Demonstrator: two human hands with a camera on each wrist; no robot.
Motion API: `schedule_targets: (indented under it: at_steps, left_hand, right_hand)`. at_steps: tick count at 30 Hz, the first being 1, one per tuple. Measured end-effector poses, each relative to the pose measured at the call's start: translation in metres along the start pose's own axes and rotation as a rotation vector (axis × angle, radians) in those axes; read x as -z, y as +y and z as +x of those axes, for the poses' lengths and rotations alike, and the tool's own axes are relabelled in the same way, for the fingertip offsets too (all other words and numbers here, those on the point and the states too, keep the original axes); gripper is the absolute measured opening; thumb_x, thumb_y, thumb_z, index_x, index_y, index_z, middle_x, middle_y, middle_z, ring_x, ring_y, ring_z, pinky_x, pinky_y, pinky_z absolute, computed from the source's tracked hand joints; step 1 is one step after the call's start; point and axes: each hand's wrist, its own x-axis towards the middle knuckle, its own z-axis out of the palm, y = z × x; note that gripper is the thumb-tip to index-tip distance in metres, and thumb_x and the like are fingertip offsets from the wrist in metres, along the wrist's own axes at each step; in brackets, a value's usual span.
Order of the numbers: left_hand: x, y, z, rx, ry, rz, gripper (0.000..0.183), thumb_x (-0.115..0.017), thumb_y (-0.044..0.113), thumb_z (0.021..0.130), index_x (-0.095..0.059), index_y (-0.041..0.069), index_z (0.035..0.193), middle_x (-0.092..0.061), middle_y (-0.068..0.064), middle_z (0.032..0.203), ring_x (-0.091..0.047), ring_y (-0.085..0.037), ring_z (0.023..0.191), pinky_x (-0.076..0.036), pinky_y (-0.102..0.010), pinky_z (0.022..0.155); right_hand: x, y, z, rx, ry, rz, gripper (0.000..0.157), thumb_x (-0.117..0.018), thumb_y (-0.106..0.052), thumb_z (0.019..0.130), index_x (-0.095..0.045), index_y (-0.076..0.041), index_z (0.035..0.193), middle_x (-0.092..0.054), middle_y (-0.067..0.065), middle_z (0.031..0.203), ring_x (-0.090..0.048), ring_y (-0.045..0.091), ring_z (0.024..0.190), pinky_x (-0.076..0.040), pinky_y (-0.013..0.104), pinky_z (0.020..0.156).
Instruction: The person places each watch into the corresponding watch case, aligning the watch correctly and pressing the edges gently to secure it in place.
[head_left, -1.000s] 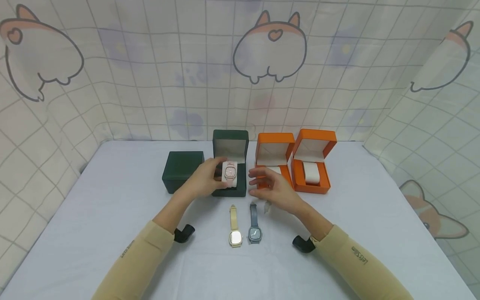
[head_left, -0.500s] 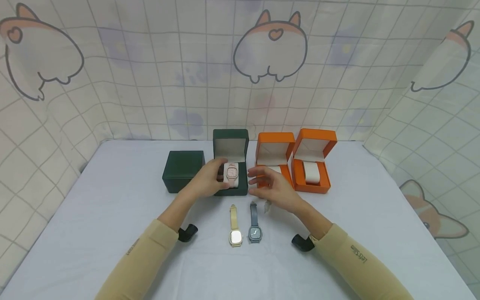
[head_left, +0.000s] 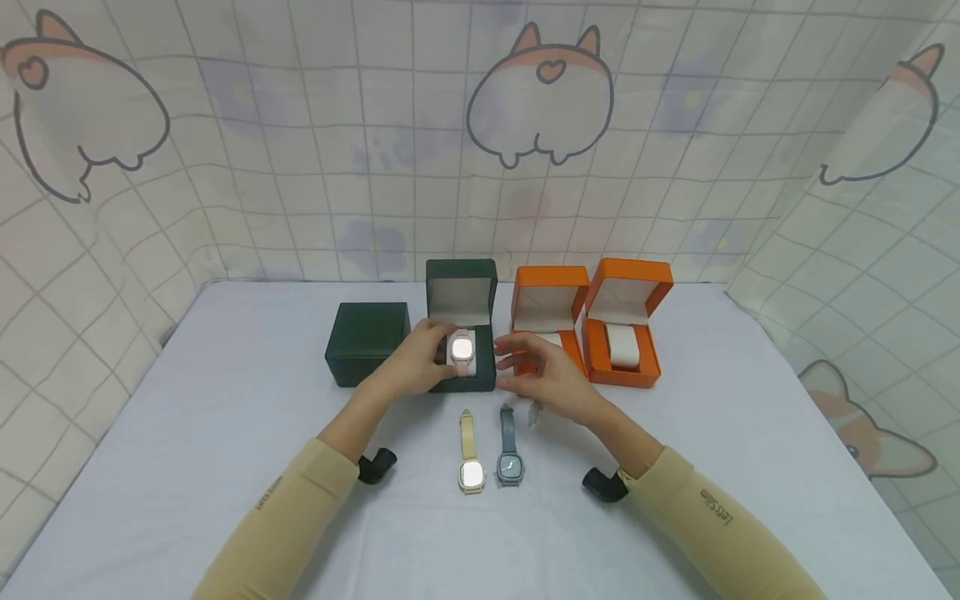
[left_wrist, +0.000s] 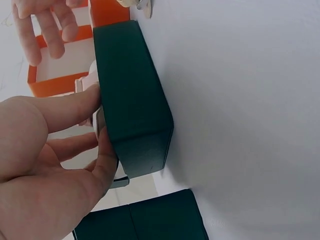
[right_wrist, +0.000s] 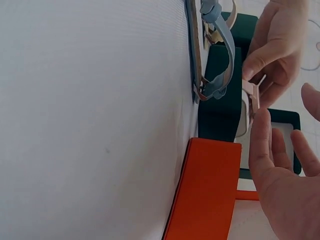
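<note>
My left hand [head_left: 411,360] pinches the pink watch [head_left: 462,349] on its white cushion, thumb at the near side and fingers at the far-left side. The watch sits in the open dark green watch box [head_left: 484,360]; its face is bright with glare. In the left wrist view the thumb rests by the strap at the rim of the green box [left_wrist: 132,90], and the box wall hides the cushion's lower part. My right hand [head_left: 553,379] hovers just right of that box, fingers relaxed and spread, holding nothing. It partly covers the nearer open orange watch box [head_left: 551,277].
A closed green box [head_left: 367,340] stands left of the open one. At right is another open orange box [head_left: 622,375] with a white cushion. A yellow watch [head_left: 470,475] and a blue watch [head_left: 510,467] lie in front on the white tabletop [head_left: 480,550].
My left hand has moved slightly right and nearer, and the pink watch has shifted the same way and sits lower in the green box. My right hand has barely moved.
</note>
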Motion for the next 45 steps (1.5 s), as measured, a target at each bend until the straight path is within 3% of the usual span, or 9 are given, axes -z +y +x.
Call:
schedule_targets:
  at_steps: [9, 17, 23, 28, 33, 39, 45]
  left_hand:
    - [0.000, 0.003, -0.004, -0.036, -0.004, 0.035, 0.065, -0.072, 0.011, 0.098, -0.041, -0.004, 0.153, -0.039, -0.028, 0.152, -0.054, -0.038, 0.125, -0.048, -0.049, 0.105]
    - [0.004, 0.004, -0.011, -0.041, -0.005, 0.032, 0.063, -0.068, 0.016, 0.101, -0.040, 0.000, 0.155, -0.035, -0.028, 0.154, -0.048, -0.041, 0.134, -0.041, -0.053, 0.111]
    - [0.012, 0.009, -0.018, -0.031, 0.046, -0.017, 0.063, -0.072, 0.019, 0.099, -0.044, 0.005, 0.154, -0.039, -0.022, 0.153, -0.057, -0.038, 0.127, -0.050, -0.048, 0.103]
    - [0.020, 0.016, -0.022, -0.064, 0.120, 0.005, 0.054, -0.073, 0.018, 0.098, -0.053, 0.008, 0.147, -0.049, -0.017, 0.144, -0.059, -0.034, 0.120, -0.054, -0.045, 0.096]
    - [0.028, 0.023, -0.024, -0.128, 0.250, 0.005, 0.041, -0.073, 0.014, 0.097, -0.063, 0.008, 0.136, -0.057, -0.014, 0.132, -0.061, -0.032, 0.112, -0.056, -0.043, 0.091]
    - [0.035, 0.024, -0.019, -0.215, 0.410, -0.009, 0.030, -0.072, 0.008, 0.096, -0.067, 0.005, 0.126, -0.059, -0.012, 0.125, -0.060, -0.028, 0.111, -0.055, -0.042, 0.091]
    - [0.041, 0.017, -0.011, -0.243, 0.506, -0.023, 0.031, -0.071, 0.008, 0.096, -0.065, 0.005, 0.126, -0.056, -0.015, 0.128, -0.057, -0.031, 0.112, -0.054, -0.045, 0.092]
  right_hand:
    - [0.002, -0.002, 0.002, -0.007, -0.005, -0.006, 0.054, -0.074, -0.008, 0.096, -0.050, 0.002, 0.144, -0.054, 0.024, 0.140, -0.058, 0.037, 0.123, -0.053, 0.042, 0.099]
    - [0.006, -0.005, 0.009, 0.045, -0.003, -0.046, 0.049, -0.071, -0.007, 0.098, -0.052, 0.002, 0.142, -0.058, 0.022, 0.136, -0.060, 0.031, 0.121, -0.052, 0.040, 0.101]
    - [0.009, -0.015, 0.016, 0.047, 0.020, -0.089, 0.047, -0.071, -0.012, 0.099, -0.054, -0.001, 0.141, -0.060, 0.016, 0.136, -0.060, 0.027, 0.121, -0.053, 0.037, 0.099]
    - [0.012, -0.020, 0.021, 0.065, 0.031, -0.101, 0.044, -0.069, -0.010, 0.100, -0.054, 0.000, 0.140, -0.059, 0.017, 0.136, -0.059, 0.028, 0.122, -0.054, 0.037, 0.098]
    - [0.015, -0.029, 0.027, 0.097, 0.033, -0.124, 0.042, -0.068, -0.009, 0.100, -0.055, -0.002, 0.139, -0.059, 0.018, 0.136, -0.060, 0.028, 0.121, -0.054, 0.038, 0.098]
    - [0.019, -0.045, 0.034, 0.111, 0.049, -0.127, 0.041, -0.068, -0.006, 0.100, -0.056, -0.001, 0.138, -0.060, 0.015, 0.134, -0.060, 0.028, 0.120, -0.053, 0.036, 0.100]
    - [0.021, -0.052, 0.046, 0.127, 0.050, -0.124, 0.042, -0.067, -0.005, 0.100, -0.053, 0.000, 0.140, -0.056, 0.021, 0.138, -0.058, 0.029, 0.122, -0.049, 0.039, 0.105]
